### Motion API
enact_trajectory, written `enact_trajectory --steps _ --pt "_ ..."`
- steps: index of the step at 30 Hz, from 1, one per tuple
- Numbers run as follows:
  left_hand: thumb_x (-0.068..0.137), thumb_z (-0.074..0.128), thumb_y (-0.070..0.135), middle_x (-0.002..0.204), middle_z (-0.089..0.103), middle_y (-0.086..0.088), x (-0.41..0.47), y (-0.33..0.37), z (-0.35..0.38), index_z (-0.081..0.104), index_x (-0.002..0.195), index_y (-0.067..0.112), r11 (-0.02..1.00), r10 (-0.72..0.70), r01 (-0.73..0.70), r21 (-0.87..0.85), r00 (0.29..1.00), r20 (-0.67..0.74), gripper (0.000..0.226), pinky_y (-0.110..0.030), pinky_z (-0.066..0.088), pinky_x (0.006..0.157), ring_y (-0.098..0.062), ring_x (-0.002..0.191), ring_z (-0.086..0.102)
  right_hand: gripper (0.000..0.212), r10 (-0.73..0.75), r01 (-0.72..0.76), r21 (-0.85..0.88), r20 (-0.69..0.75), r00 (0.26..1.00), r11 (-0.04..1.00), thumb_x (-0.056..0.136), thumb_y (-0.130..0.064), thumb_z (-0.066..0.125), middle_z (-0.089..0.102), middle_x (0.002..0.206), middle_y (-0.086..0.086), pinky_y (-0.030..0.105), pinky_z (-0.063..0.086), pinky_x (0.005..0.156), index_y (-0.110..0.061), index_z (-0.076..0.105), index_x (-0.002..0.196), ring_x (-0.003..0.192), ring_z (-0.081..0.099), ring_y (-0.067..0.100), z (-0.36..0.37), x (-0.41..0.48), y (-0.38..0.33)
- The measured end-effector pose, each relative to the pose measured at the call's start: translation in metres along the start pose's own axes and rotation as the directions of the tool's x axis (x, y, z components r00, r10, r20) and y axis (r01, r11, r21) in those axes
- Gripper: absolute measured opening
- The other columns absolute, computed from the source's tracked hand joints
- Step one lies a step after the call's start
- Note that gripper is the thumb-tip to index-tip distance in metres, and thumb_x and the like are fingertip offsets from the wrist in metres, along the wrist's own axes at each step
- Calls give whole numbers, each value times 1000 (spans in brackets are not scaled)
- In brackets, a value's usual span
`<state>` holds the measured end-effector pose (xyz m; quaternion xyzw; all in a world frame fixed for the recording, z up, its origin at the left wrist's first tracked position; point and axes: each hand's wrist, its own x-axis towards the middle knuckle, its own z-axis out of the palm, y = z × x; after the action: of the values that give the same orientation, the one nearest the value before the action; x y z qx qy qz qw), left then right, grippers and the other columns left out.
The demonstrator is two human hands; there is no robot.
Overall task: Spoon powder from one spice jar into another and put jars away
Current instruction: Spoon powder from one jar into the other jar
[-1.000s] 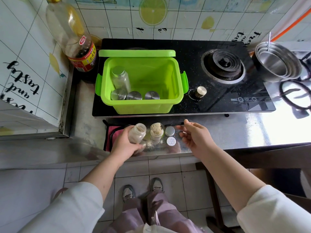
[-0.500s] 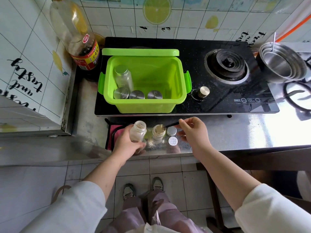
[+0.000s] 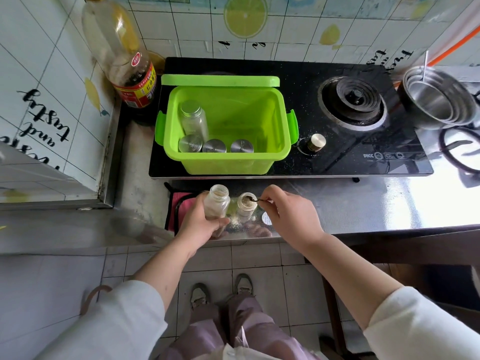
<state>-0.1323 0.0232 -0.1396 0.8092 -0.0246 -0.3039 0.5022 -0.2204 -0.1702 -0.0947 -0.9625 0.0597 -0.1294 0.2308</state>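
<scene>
My left hand (image 3: 201,224) grips an open clear spice jar (image 3: 217,202) with a little pale powder, tilted slightly near the counter's front edge. Just to its right stands a second open jar (image 3: 246,205) filled nearly to the rim with pale powder. My right hand (image 3: 291,216) pinches a small dark spoon (image 3: 253,200) whose bowl dips into that full jar's mouth. Some powder is spilled on the steel counter (image 3: 363,203) between the jars. A white perforated cap (image 3: 266,219) shows partly under my right hand.
A green plastic bin (image 3: 223,162) on the black stove (image 3: 337,162) holds several capped jars. A large sauce bottle (image 3: 130,74) stands back left, stacked steel bowls (image 3: 439,97) back right. A pink cloth (image 3: 179,206) lies left of the jars.
My right hand moved left with the spoon, bringing its bowl into the full jar and covering the loose caps. The left hand kept holding its jar in place.
</scene>
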Motion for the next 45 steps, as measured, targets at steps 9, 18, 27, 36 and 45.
enact_trajectory --steps 9,18,27,36,45 --pt "78 76 4 108 54 5 -4 4 -1 44 131 23 999 29 -29 15 1000 13 65 -26 53 71 -13 94 56 11 207 -200 119 -49 977 972 90 -28 63 67 73 -7 36 51 54 -18 59 90 65 63 22 -5 -1 -1" --pt "70 83 12 117 49 8 -1 5 -6 45 132 23 977 93 -86 193 995 -26 74 -30 40 93 -15 108 49 17 666 -470 722 18 746 507 91 -19 64 72 76 6 31 47 52 -13 52 79 53 63 17 -23 13 -8" --pt "57 91 27 119 53 4 -1 9 -7 49 122 22 933 172 -154 325 985 -28 78 -34 44 88 -17 106 50 18 551 -404 768 80 830 497 91 -16 63 69 75 13 24 47 50 -8 52 80 55 62 19 -21 16 -28" --pt "60 89 38 113 40 2 -5 14 -9 48 121 16 905 193 -184 383 981 14 77 -27 36 78 -13 100 43 19 448 -424 614 126 885 665 89 -20 66 66 65 2 25 46 48 -12 52 78 54 66 17 -5 18 -40" --pt "83 71 9 130 33 4 -8 12 -10 36 134 15 911 230 -260 321 965 128 62 -12 24 94 -3 112 29 21 562 -579 801 412 718 152 93 -10 60 72 78 9 19 37 40 -11 46 77 45 54 11 1 26 -41"
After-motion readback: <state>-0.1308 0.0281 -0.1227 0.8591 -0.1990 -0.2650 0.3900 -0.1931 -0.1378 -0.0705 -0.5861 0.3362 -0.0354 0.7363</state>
